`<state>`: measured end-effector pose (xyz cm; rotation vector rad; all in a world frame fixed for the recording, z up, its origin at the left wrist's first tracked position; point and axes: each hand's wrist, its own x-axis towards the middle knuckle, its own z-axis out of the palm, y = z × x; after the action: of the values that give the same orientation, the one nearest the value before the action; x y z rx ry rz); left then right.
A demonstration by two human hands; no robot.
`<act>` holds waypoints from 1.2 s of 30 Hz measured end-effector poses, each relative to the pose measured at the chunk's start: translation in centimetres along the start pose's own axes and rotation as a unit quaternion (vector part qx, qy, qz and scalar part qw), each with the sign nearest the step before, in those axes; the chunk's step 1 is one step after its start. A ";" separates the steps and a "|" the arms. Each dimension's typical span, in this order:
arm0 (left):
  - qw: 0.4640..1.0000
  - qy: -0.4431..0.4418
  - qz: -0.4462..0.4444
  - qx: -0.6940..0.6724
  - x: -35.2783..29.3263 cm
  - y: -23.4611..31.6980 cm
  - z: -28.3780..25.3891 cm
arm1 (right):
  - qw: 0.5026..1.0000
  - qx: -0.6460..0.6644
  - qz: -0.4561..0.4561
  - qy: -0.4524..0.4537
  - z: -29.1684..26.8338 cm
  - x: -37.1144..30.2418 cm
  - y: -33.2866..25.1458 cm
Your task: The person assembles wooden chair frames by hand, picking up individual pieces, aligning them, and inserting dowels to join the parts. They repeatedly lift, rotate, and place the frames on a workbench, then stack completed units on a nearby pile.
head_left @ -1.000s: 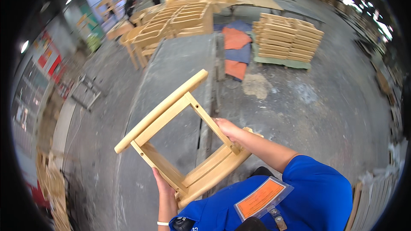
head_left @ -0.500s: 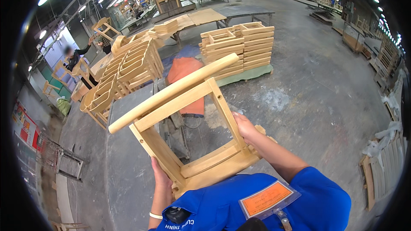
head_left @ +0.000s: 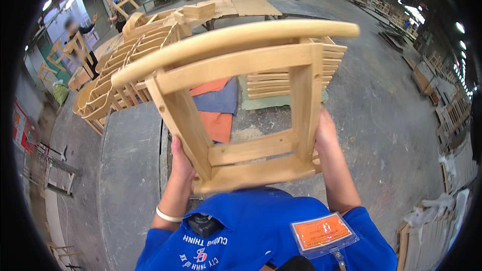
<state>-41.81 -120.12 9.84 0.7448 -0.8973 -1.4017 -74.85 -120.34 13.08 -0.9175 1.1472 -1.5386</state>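
Both hands hold up a light wooden chair frame [head_left: 238,68] in front of my chest. It has four sides round an open middle, with a long rounded bar along its far edge. My left hand [head_left: 182,160] grips the left side piece, thumb up and other fingers mostly hidden behind the wood. Against the right side piece, my right hand [head_left: 325,131] is closed in the same way, its fingertips out of sight. Small round holes show in the side pieces.
A grey-topped table [head_left: 128,160] stands at left, by a row of curved wooden chair parts [head_left: 115,73]. Stacked wooden frames [head_left: 266,88] sit beyond my frame, beside orange cloth [head_left: 217,126] and blue cloth [head_left: 218,101]. Another person [head_left: 85,40] stands far left.
The chair frame has turned clockwise, its long bar now nearly level, and has been raised toward my view. Both hands have stayed on it. My view has shifted too, uncovering more cloth.
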 end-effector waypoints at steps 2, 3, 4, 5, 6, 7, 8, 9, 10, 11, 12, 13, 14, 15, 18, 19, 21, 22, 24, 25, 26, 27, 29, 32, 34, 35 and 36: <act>0.999 -0.035 -0.002 -0.005 5.6 1.1 0.5 | 1.000 0.001 0.005 0.001 1.1 4.8 -1.3; 0.999 -0.054 -0.001 -0.005 8.5 1.7 0.8 | 1.000 -0.003 0.011 0.015 1.9 7.2 -1.6; 0.998 -0.070 -0.001 0.011 11.0 2.1 1.1 | 0.999 0.007 -0.006 0.054 2.4 9.3 -1.7; 0.996 -0.086 -0.001 0.028 13.5 2.4 1.5 | 0.998 0.020 -0.012 0.050 3.0 11.5 -1.8; 0.995 -0.097 -0.002 0.037 15.8 2.5 1.7 | 0.998 0.030 -0.022 0.046 3.4 13.8 -1.8; 0.993 -0.107 -0.004 0.046 18.1 2.6 1.7 | 0.998 0.042 -0.035 0.040 3.6 15.7 -1.8; 0.993 -0.109 -0.006 0.047 20.8 2.4 1.6 | 0.998 0.052 -0.028 0.030 3.8 18.2 -1.6; 0.992 -0.128 -0.012 0.013 23.4 2.0 1.5 | 0.998 0.053 -0.022 0.031 4.2 20.9 -1.2; 0.995 -0.092 0.013 0.039 26.1 1.5 1.2 | 0.998 0.052 -0.017 0.033 4.4 23.6 -0.7; 0.996 -0.072 0.033 0.030 28.8 0.7 0.8 | 0.998 0.053 -0.020 0.015 4.6 26.5 -0.3; 0.997 -0.055 0.053 0.018 31.6 -0.1 0.5 | 0.998 0.058 -0.015 0.026 5.0 29.5 0.4; 0.997 -0.022 0.064 0.022 34.0 -1.0 0.1 | 0.997 0.068 -0.016 0.017 5.5 32.6 1.3; 0.997 0.007 0.079 0.024 35.7 -1.5 -0.3 | 0.997 0.078 -0.015 0.012 6.2 35.4 1.9; 0.995 0.035 0.093 0.016 38.2 -1.9 -0.6 | 0.997 0.077 -0.013 -0.027 7.0 39.0 2.3; 0.995 0.056 0.083 0.010 44.0 -1.5 -2.8 | 0.992 0.068 0.024 -0.105 10.4 47.4 4.1; 0.994 0.063 0.094 0.011 45.7 -1.1 -3.6 | 0.989 0.063 0.034 -0.126 12.1 50.4 4.7; 0.990 0.094 0.109 0.010 48.6 -0.5 -5.2 | 0.984 0.062 0.056 -0.159 15.1 54.8 6.1; 0.986 0.080 0.137 0.045 50.1 -0.2 -6.1 | 0.980 0.065 0.066 -0.175 17.0 57.2 6.8; 0.987 0.097 0.127 0.033 53.9 0.3 -8.5 | 0.972 0.071 0.068 -0.215 20.9 62.0 8.3; 0.985 0.112 0.127 0.026 55.9 0.6 -9.8 | 0.972 0.060 0.074 -0.215 22.7 64.2 9.0; 0.984 0.121 0.131 0.026 58.1 0.7 -11.1 | 0.973 0.049 0.076 -0.213 24.8 66.6 9.7; 0.981 0.135 0.139 0.024 60.6 0.7 -12.6 | 0.974 0.038 0.076 -0.210 26.8 69.0 10.4; 0.973 0.173 0.151 0.022 65.0 0.4 -15.6 | 0.973 0.042 0.103 -0.204 29.8 72.6 11.6; 0.963 0.220 0.150 0.030 74.4 1.2 -20.2 | 0.984 0.023 0.072 -0.160 35.3 79.0 13.0; 0.963 0.245 0.111 0.030 79.7 2.3 -22.5 | 0.988 0.022 0.066 -0.141 37.8 82.8 13.5; 0.970 0.218 0.105 0.040 82.2 3.1 -23.3 | 0.987 0.044 0.072 -0.138 39.0 85.0 13.4; 0.973 0.205 0.093 0.039 84.8 3.8 -23.9 | 0.987 0.061 0.092 -0.113 40.0 87.1 13.5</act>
<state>-22.69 -206.21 8.62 0.9434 -0.6771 -1.0022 -55.22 -215.12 12.62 -0.8552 0.9377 -1.3039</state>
